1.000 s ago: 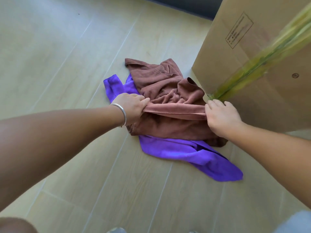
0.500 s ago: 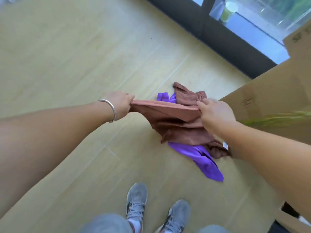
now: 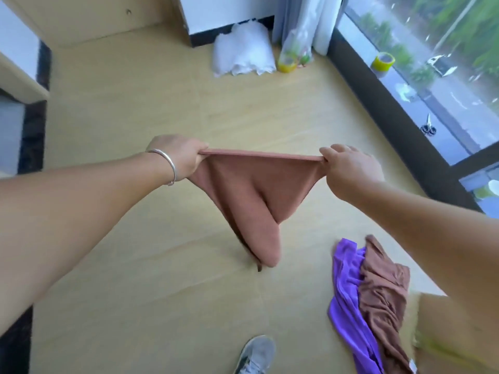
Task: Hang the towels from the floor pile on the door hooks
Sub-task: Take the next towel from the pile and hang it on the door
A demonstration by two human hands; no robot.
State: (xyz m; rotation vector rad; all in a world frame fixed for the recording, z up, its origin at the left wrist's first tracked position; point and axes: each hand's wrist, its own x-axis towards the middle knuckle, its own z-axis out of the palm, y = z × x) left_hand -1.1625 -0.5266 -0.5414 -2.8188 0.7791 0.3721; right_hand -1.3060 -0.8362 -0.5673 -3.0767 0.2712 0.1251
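Pick-up step, first towel: I hold a brown towel point(image 3: 243, 195) clear of the floor point(image 3: 135, 265), its top hem stretched taut between my two hands; the left hand point(image 3: 179, 155) pinches one end of the hem, fingers curled round it, and the right hand point(image 3: 348, 168) pinches the other end in the same way; the body of the cloth hangs below in a folded point, apart from the floor as far as I can judge. The rest of the pile lies on the floor to my lower right: a purple towel point(image 3: 348, 300) with a second brown towel point(image 3: 383, 295) crumpled partly over it, both close against a cardboard box point(image 3: 445, 319); what the box holds, if anything, is hidden from me. No door and no hooks appear in this view; the next move, as I judge it, calls for turning to find them, carrying the towel there, and draping its hem or middle over one hook so it will not slip. Elsewhere: a white bundle point(image 3: 243, 52) and a clear bag point(image 3: 297, 47) by the far wall, contents of the bag unclear; a roll of yellow tape point(image 3: 383, 62) on the window sill point(image 3: 421, 98); one grey shoe point(image 3: 256, 354) below.
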